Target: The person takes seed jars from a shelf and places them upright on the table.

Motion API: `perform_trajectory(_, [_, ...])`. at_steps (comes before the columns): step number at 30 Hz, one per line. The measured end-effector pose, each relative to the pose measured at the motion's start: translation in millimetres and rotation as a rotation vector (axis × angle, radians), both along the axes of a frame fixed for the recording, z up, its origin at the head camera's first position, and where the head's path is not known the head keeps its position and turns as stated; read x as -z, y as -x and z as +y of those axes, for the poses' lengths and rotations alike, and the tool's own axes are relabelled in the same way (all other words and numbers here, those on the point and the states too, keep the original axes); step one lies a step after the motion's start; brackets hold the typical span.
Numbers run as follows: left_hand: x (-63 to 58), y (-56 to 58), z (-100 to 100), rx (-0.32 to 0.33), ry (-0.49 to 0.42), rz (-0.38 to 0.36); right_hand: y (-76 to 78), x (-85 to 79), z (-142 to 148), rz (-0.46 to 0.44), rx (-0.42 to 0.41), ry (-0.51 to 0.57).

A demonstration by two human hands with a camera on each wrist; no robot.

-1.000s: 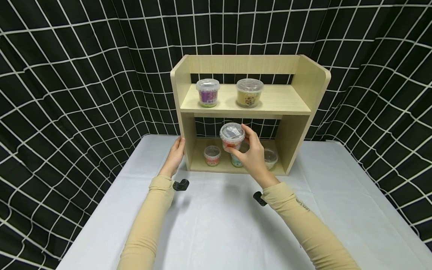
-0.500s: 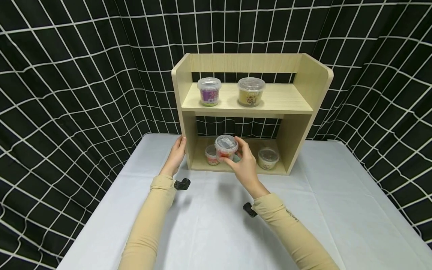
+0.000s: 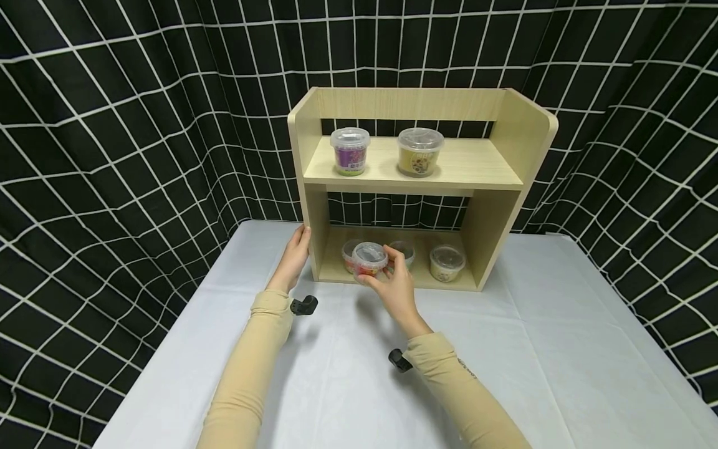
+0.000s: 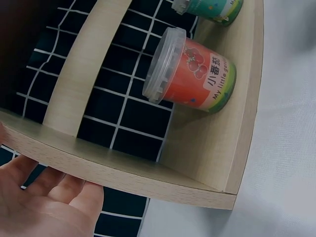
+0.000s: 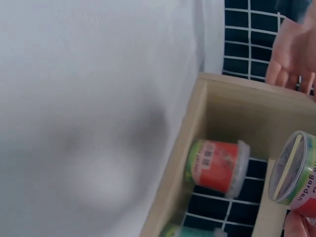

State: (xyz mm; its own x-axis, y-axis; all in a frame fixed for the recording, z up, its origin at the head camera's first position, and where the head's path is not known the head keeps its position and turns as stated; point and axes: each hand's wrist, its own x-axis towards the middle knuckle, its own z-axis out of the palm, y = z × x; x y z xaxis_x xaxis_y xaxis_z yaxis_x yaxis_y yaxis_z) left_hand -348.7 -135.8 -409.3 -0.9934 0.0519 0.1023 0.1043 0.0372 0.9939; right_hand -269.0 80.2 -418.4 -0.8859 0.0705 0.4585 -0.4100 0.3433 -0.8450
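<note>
My right hand (image 3: 395, 290) grips a lidded plastic tub (image 3: 369, 260) with a red label, thumb on one side and fingers on the other. The held tub is at the lower compartment's front, tilted in the right wrist view, its base facing the camera. Behind it, partly hidden in the head view, a tomato-label tub (image 4: 195, 74) stands on the lower board. A teal tub (image 4: 217, 10) stands beside that one. My left hand (image 3: 291, 259) lies along the outside of the wooden shelf's (image 3: 310, 187) left side panel, its fingers extended against the panel in the left wrist view.
A purple-label tub (image 3: 350, 153) and a yellow-label tub (image 3: 419, 153) stand on the upper board. A pale tub (image 3: 447, 263) stands at the lower right. The shelf is on a white-covered table (image 3: 348, 374), with black grid-patterned cloth (image 3: 140, 125) around it.
My right hand has carried the held tub down and left, in front of the tomato-label tub. The pale tub has come into full view. My left hand has stayed at the side panel.
</note>
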Motion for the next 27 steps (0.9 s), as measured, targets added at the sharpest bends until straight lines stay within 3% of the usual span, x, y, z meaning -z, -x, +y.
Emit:
perform_trajectory(14, [0.3, 1.3, -2, 0.040, 0.019, 0.012, -2.1, 13.8, -23, -0.030, -0.014, 0.018])
perform_trajectory(22, [-10.2, -3.9, -2, 0.075, -0.014, -0.032, -3.4, 22.5, -30, -0.010, -0.017, -0.017])
perform_trajectory(27, [-11.8, -4.3, -2, 0.080, -0.015, -0.032, -3.6, 27.8, -35, -0.061, -0.003, -0.035])
